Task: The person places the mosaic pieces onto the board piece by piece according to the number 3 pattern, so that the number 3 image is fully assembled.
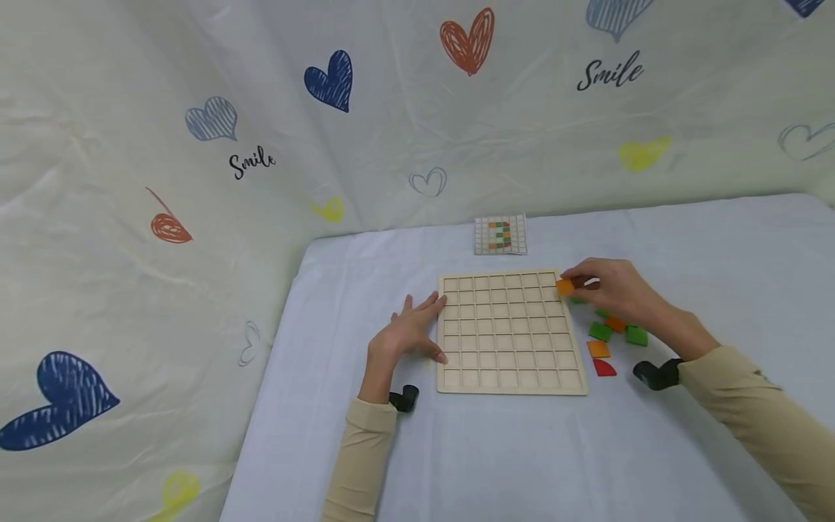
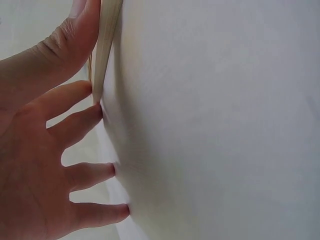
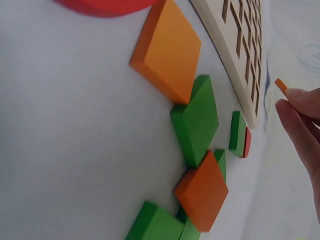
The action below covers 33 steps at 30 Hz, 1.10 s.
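Observation:
A square wooden grid board [image 1: 509, 330] lies on the white-covered table, its cells bare. My left hand [image 1: 409, 330] is spread along the board's left edge; in the left wrist view its thumb and fingertips [image 2: 95, 111] touch the board's side and the cloth. Between thumb and fingers my right hand [image 1: 609, 286] pinches an orange square tile [image 1: 565, 288], raised near the board's upper right corner. Below that hand lie loose tiles: a green tile [image 1: 600, 331], a second orange tile [image 1: 598, 349], a dark orange tile [image 3: 202, 192] and a red quarter-round tile [image 1: 604, 368].
Behind the board lies a small pattern card [image 1: 501, 234] with a coloured figure on a grid. A cloth printed with hearts [image 1: 468, 40] hangs at the back. Dark wrist-worn devices show at the left wrist [image 1: 404, 399] and right wrist [image 1: 655, 375].

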Tool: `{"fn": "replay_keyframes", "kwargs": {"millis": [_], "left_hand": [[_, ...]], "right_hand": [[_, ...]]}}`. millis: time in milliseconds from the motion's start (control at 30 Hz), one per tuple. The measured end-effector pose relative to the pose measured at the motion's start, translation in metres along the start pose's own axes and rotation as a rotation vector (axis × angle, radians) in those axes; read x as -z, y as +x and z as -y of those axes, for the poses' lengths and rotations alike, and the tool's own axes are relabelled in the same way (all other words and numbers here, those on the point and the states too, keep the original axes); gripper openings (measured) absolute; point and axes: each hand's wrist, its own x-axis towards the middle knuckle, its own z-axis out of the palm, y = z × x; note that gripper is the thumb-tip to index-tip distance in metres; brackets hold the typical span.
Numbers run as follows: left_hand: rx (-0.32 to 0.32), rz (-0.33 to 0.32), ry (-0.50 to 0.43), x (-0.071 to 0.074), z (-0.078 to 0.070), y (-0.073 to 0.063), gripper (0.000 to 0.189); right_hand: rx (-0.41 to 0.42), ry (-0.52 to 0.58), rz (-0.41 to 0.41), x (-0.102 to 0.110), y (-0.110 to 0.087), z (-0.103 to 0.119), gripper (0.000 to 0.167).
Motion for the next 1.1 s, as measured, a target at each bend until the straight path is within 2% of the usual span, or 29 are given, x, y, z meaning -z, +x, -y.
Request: {"fn": "replay_keyframes", "kwargs": {"millis": [167,533,1100], "left_hand": [[-0.001,0.002,-0.001,0.0,0.001,0.001,0.118],[-0.002,0.0,-0.001,-0.001,0.001,0.001,0.119],[0.013,-0.001,-0.009,0.001,-0.004,0.0,0.119]], "right_hand": [[0.027,-0.007,0.001,-0.009,0.006,0.002,0.027],[0.03,0.029,0.03,-0.017,0.019,0.015,0.025],[-0.032,0.108,0.164,-0.029,0.046,0.031,0.026]]}}
